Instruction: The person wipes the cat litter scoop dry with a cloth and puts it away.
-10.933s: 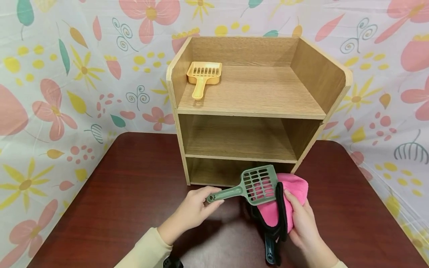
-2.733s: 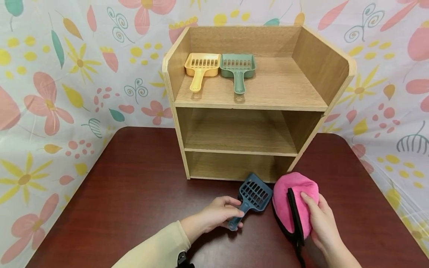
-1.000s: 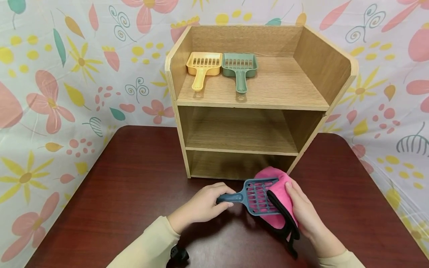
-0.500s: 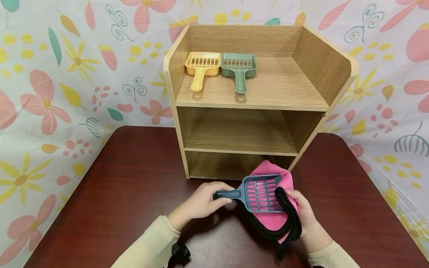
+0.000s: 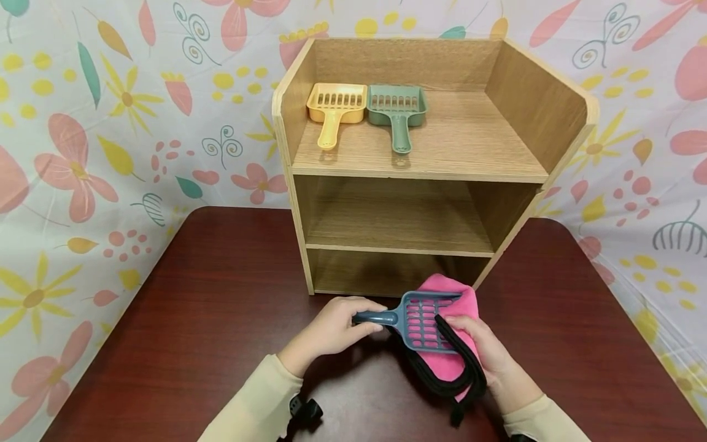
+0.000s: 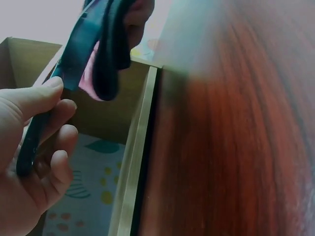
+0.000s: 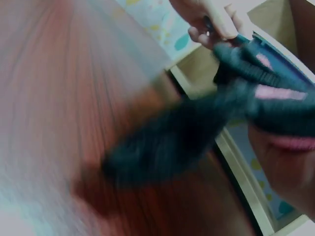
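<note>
My left hand (image 5: 331, 328) pinches the handle of a slotted dark blue litter scoop (image 5: 411, 319), thumb on one side and fingers on the other. It is held above the table in front of the shelf, its head pointing right. A pink cloth with black edging (image 5: 450, 368) lies behind and over the scoop's right side, its pink showing through the slots. My right hand (image 5: 486, 350) grips this cloth, with the thumb near the black edge. In the right wrist view a dark end of the cloth (image 7: 167, 142) dangles, blurred.
On the top of the wooden shelf unit (image 5: 420, 174) a yellow litter scoop (image 5: 330, 126) and a green litter scoop (image 5: 400, 126) lie side by side at the left, handles forward. The unit stands on a dark red-brown table (image 5: 221, 344). Behind hangs a floral-print backdrop (image 5: 138, 153).
The green scoop went from my left hand to the shelf top beside the yellow one. My left hand then lifted the blue scoop off the table, and the cloth came against it and shifted across it.
</note>
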`<state>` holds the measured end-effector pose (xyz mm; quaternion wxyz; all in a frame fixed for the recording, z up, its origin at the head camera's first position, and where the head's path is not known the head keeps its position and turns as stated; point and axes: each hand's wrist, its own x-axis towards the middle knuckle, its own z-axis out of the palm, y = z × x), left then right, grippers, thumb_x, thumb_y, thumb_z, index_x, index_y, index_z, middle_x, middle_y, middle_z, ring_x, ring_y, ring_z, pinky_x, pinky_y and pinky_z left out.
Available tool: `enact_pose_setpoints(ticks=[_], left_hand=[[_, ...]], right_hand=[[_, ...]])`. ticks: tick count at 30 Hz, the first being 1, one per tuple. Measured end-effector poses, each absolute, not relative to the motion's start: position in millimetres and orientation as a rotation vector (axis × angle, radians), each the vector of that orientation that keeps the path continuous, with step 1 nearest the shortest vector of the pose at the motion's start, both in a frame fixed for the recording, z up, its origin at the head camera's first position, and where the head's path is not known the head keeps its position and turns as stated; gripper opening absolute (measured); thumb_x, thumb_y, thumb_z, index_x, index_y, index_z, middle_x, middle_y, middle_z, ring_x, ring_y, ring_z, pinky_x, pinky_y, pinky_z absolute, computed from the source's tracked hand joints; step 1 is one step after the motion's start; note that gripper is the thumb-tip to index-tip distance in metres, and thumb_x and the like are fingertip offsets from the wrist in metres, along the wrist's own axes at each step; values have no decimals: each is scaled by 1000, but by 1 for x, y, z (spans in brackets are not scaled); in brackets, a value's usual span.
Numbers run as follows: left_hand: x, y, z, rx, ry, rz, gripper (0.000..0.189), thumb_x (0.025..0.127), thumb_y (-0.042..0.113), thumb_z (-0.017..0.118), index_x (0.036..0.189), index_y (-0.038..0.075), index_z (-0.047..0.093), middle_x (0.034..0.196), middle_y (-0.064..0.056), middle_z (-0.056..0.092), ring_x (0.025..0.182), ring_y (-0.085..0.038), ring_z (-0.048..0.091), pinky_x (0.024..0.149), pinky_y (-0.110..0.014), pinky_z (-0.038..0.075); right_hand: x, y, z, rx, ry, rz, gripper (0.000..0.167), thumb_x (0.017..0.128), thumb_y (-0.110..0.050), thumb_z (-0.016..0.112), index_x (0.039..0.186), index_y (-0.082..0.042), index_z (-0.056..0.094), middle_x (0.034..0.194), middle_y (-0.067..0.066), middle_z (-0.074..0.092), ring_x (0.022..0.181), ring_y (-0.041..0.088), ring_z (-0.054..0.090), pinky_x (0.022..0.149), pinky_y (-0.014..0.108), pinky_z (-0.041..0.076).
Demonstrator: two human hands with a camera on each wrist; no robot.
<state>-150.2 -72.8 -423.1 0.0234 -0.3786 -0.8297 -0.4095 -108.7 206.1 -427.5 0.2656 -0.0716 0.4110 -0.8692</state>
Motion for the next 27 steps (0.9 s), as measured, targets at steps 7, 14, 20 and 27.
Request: enact_pose_setpoints(ticks=[7, 14, 20, 27], left_hand=[[-153, -66, -429, -1091, -2585, -1131, 32, 85, 26, 70, 114, 13, 68, 108, 1, 71, 81, -7, 59, 75, -20, 48], [-153, -65, -430, -1136, -2567, -1050, 27, 86, 26, 69, 110, 13, 70, 102, 2, 71, 75, -6, 55, 72, -17, 46], [-152, -71, -425, -1139, -2559, -1107, 25, 85, 25, 70, 108, 13, 70, 97, 2, 71, 70, -4, 52, 68, -15, 44], [-153, -79, -421, -1135, -2589, -1112, 25, 86, 25, 70, 108, 14, 70, 100, 3, 71, 77, -6, 55, 72, -16, 46]], right_hand=[[-117, 208, -435, -52, 1660, -2300, 32, 99, -8, 45, 130, -16, 46, 105, 3, 70, 93, 22, 69, 78, 42, 56], [-118, 206, -431, 228, 2480, -1856, 47, 88, -34, 66, 126, -11, 51, 89, -4, 69, 75, 11, 69, 65, 33, 58], [-116, 206, -426, 148, 2682, -1693, 43, 90, -32, 64, 123, -7, 51, 92, -3, 66, 73, 5, 65, 63, 27, 56], [-116, 210, -420, 19, 2783, -1675, 34, 94, -25, 59, 120, -5, 52, 83, -18, 61, 70, 2, 62, 61, 23, 54]])
